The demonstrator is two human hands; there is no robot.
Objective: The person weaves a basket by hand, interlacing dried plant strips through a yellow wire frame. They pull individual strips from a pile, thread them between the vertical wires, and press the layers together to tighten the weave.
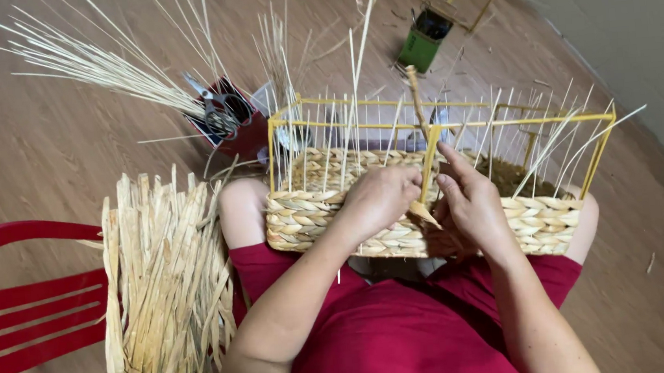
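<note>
basket (pixel 428 202) half-woven rests on lap above brown wooden floor (pixel 44 138); both hands (pixel 420 203) pinch a fibre strand (pixel 418 101).

The basket (pixel 428 202) sits on the person's knees. A pile of straw strips (pixel 168 294) lies at its nine o'clock, the scissors (pixel 219 108) at eleven, a box (pixel 425 41) at twelve.

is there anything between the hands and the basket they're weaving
Nothing visible. The left hand and right hand rest right on the half-woven basket, pinching a flat straw strand at its yellow wire frame.
</note>
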